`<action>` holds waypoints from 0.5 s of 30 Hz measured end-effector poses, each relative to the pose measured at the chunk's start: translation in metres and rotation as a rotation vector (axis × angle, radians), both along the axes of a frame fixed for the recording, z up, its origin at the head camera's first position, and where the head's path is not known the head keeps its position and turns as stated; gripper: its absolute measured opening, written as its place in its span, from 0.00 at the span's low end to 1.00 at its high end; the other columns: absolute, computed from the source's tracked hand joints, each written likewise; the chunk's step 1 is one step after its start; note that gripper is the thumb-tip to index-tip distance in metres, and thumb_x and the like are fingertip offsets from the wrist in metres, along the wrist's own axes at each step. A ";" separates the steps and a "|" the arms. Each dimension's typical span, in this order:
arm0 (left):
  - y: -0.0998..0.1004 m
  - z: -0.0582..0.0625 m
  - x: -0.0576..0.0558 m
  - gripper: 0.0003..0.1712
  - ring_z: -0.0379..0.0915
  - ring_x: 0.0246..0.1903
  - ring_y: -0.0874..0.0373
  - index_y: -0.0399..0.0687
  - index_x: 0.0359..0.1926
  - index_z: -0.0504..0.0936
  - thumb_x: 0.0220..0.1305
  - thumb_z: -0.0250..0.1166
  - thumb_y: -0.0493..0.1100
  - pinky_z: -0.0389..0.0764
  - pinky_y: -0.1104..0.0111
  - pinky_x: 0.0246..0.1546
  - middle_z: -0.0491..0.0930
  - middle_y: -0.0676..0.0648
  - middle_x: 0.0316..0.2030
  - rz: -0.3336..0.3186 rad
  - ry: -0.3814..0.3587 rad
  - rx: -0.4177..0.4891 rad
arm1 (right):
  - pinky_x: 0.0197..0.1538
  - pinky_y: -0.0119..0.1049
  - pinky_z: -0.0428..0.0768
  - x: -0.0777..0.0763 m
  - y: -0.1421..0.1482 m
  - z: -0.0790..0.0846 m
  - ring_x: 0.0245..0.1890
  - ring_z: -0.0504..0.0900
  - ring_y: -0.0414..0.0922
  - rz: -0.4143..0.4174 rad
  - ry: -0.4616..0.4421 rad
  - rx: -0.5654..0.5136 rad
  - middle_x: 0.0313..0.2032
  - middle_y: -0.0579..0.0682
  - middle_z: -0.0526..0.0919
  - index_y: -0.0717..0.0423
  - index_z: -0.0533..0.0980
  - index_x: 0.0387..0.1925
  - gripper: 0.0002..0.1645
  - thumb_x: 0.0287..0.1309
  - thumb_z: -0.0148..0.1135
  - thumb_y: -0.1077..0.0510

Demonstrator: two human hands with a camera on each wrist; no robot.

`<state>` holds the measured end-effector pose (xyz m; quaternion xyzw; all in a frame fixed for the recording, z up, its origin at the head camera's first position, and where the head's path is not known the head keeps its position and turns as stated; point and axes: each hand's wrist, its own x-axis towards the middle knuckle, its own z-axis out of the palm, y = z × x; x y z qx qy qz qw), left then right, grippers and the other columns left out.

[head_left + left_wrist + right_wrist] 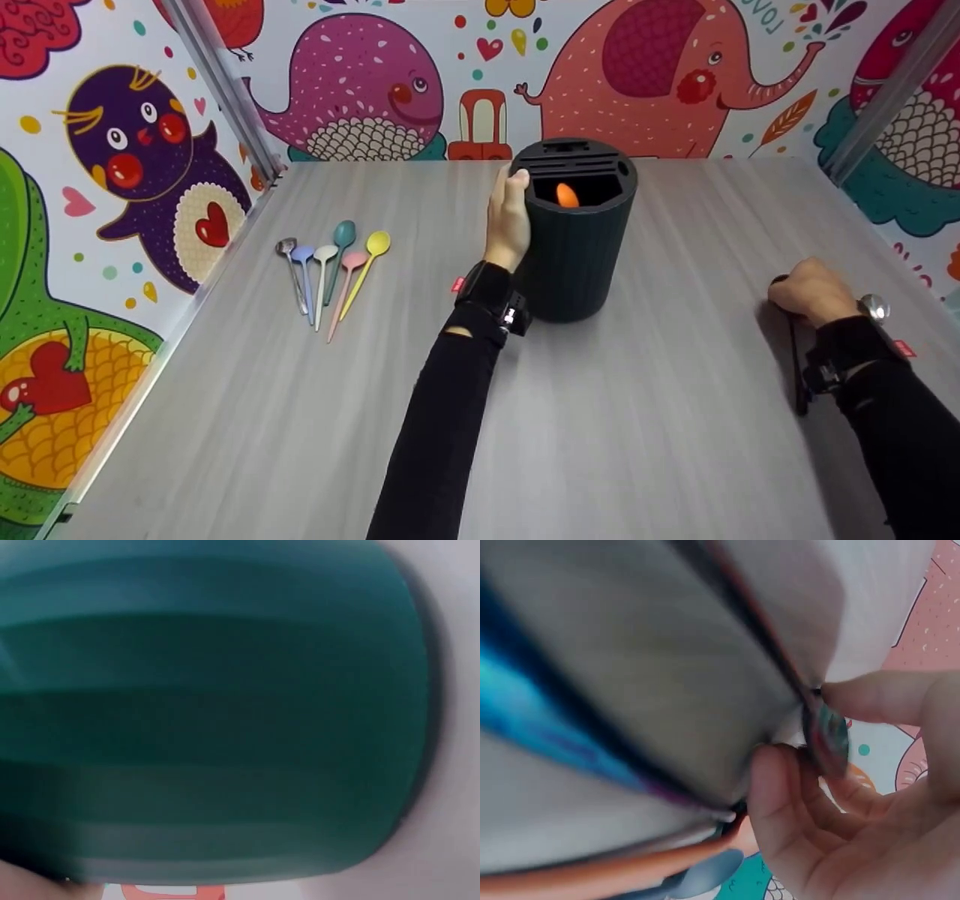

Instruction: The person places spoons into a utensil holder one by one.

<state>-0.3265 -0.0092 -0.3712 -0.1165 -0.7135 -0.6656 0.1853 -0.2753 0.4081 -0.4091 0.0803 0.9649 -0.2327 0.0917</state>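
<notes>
A dark green, ribbed utensil holder [574,262] stands upright on the table. My left hand [508,221] grips its left side near the rim; most of the fingers are hidden behind it. Its green wall [225,720] fills most of the left wrist view. Inside the opening an orange rounded tip [567,196] shows. At the right my right hand [814,289] pinches a dark spoon [796,367] close to its bowl, the handle pointing toward me. In the right wrist view thumb and fingers [780,795] are around that bowl [827,739], which is blurred.
Several small spoons [322,262] in different colours lie fanned out at the left. A shiny metal spoon bowl [874,307] peeks out beside the right wrist. Orange [630,866] and blue handles [562,720] cross the right wrist view. Patterned walls [480,75] surround the table.
</notes>
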 end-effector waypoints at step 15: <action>0.002 0.001 0.000 0.34 0.71 0.59 0.54 0.39 0.66 0.73 0.70 0.39 0.53 0.67 0.68 0.61 0.76 0.42 0.61 0.028 0.016 -0.004 | 0.39 0.35 0.83 -0.008 -0.021 0.007 0.29 0.80 0.40 -0.140 -0.180 -0.736 0.41 0.59 0.75 0.76 0.36 0.72 0.37 0.70 0.35 0.68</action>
